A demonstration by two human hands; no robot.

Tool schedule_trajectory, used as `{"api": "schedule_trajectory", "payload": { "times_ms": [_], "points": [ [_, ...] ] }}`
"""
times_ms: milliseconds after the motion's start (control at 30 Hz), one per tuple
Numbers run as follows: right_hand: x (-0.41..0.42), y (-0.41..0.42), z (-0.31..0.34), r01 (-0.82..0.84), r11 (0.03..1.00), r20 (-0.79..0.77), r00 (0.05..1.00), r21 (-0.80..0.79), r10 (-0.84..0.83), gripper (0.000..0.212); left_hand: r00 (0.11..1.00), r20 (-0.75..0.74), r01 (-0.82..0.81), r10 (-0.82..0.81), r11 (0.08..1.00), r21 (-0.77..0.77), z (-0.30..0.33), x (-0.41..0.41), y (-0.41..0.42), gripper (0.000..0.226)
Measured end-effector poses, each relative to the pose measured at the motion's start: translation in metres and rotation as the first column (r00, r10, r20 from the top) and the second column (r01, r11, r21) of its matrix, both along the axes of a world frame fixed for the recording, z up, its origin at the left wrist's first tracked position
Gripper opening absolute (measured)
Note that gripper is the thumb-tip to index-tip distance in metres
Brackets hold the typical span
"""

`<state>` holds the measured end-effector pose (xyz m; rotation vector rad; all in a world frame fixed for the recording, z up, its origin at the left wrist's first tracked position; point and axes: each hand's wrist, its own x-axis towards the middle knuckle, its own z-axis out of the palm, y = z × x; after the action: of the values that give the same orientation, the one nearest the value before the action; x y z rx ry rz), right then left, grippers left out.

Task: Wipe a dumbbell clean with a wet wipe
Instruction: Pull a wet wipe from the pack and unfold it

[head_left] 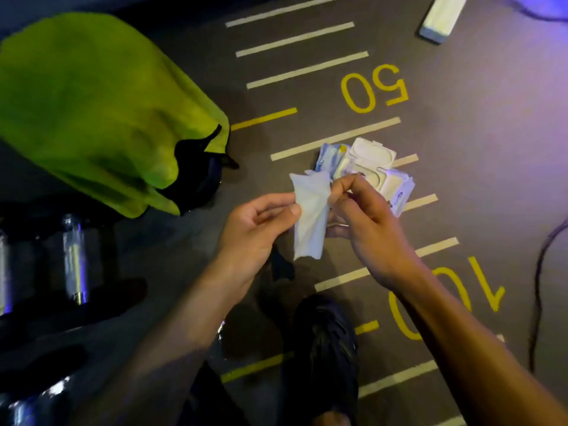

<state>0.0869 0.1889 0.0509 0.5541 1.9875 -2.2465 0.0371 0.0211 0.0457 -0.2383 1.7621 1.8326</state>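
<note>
**Wipe drawn and held in both hands; dumbbell not yet touched**

Gym flooring point(461, 149), grey with white rung lines and yellow numerals, fills the view under dim violet light.

Nearest the camera, a dark shoe point(322, 348) stands on the floor between the two forearms, which suggests the person is bent or crouched over the work.

At the near left edge lie the dumbbells; the clearest dumbbell point(73, 256) shows a bright metal handle between dark heads. It rests on the floor, well apart from both hands, with nothing touching it. Judgement: it lies to the person's left, within their view, for the wiping to come.

Above the shoe, both hands meet at mid-frame. The left hand point(261, 222) pinches the wet wipe point(310, 216) at its left edge between thumb and curled fingers. The right hand point(362, 216) has its grip pressed onto the wipe's right edge, fingertips bunched. The wipe hangs crumpled and part-folded between them, clear of the floor. Judgement: the two-handed hold serves to open the sheet out flat before use; the step in hand is preparation, and wiping has not begun.

Just beyond the right hand, the wipe packet point(368, 167) lies on the floor with its flip lid standing open.

Farther left, a lime-green bag point(92, 103) with black trim slumps on the floor. At the far top edge sits a pale rectangular block point(442, 16); I cannot tell what it is.
</note>
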Motion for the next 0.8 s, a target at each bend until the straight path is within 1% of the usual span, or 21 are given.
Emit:
{"api": "schedule_trajectory", "payload": {
  "times_ms": [67, 100, 133, 233, 300, 367, 433, 467, 500, 533, 567, 667, 700, 800],
  "points": [
    [0.008, -0.02, 0.003, 0.011, 0.998, -0.009, 1.0, -0.066, -0.012, 0.017, 0.999, -0.002, -0.039, 0.039, 0.999, -0.01, 0.006, 0.012, -0.018, 0.02],
    [0.013, -0.03, 0.003, 0.032, 0.994, -0.008, 0.999, -0.104, -0.033, 0.013, 0.998, -0.023, -0.05, 0.05, 0.998, -0.026, 0.009, 0.018, -0.026, 0.02],
    [0.019, -0.04, 0.003, 0.061, 0.993, -0.01, 0.998, -0.104, -0.063, 0.01, 0.997, -0.06, -0.058, 0.055, 0.997, -0.056, 0.013, 0.025, -0.034, 0.02],
    [0.033, -0.069, 0.006, 0.131, 0.99, -0.056, 0.99, 0.044, -0.129, 0.009, 0.979, -0.2, -0.079, 0.045, 0.983, -0.166, 0.023, 0.043, -0.058, 0.023],
    [0.041, -0.086, 0.015, 0.116, 0.991, -0.088, 0.99, 0.069, -0.11, 0.011, 0.954, -0.299, -0.056, -0.019, 0.969, -0.242, 0.035, 0.055, -0.074, 0.021],
    [0.049, -0.102, 0.028, 0.049, 0.999, -0.105, 0.993, 0.005, -0.048, 0.018, 0.916, -0.381, -0.004, -0.123, 0.949, -0.316, 0.053, 0.064, -0.09, 0.017],
    [0.056, -0.118, 0.043, -0.086, 0.995, -0.144, 0.986, -0.044, 0.078, 0.013, 0.858, -0.457, 0.046, -0.234, 0.922, -0.385, 0.073, 0.071, -0.109, 0.018],
    [0.058, -0.127, 0.051, -0.141, 0.987, -0.16, 0.979, -0.083, 0.127, 0.008, 0.829, -0.483, 0.058, -0.284, 0.901, -0.431, 0.084, 0.073, -0.118, 0.018],
    [0.061, -0.136, 0.059, -0.174, 0.974, -0.164, 0.975, -0.145, 0.15, 0.008, 0.81, -0.49, 0.064, -0.321, 0.88, -0.47, 0.096, 0.076, -0.129, 0.018],
    [0.063, -0.143, 0.066, -0.193, 0.96, -0.159, 0.974, -0.202, 0.162, 0.016, 0.805, -0.486, 0.075, -0.341, 0.871, -0.486, 0.108, 0.078, -0.138, 0.018],
    [0.063, -0.15, 0.075, -0.215, 0.947, -0.147, 0.972, -0.238, 0.184, 0.021, 0.804, -0.482, 0.089, -0.348, 0.872, -0.482, 0.121, 0.08, -0.148, 0.019],
    [0.06, -0.167, 0.109, -0.271, 0.92, -0.136, 0.961, -0.284, 0.241, 0.009, 0.831, -0.481, 0.078, -0.281, 0.914, -0.398, 0.164, 0.084, -0.18, 0.028],
    [0.058, -0.17, 0.122, -0.277, 0.917, -0.144, 0.959, -0.287, 0.244, 0.011, 0.844, -0.475, 0.062, -0.249, 0.925, -0.375, 0.179, 0.085, -0.19, 0.028],
    [0.05, -0.177, 0.156, -0.292, 0.928, -0.18, 0.95, -0.233, 0.254, 0.018, 0.869, -0.45, 0.024, -0.204, 0.928, -0.373, 0.217, 0.094, -0.217, 0.018]
  ]
}}
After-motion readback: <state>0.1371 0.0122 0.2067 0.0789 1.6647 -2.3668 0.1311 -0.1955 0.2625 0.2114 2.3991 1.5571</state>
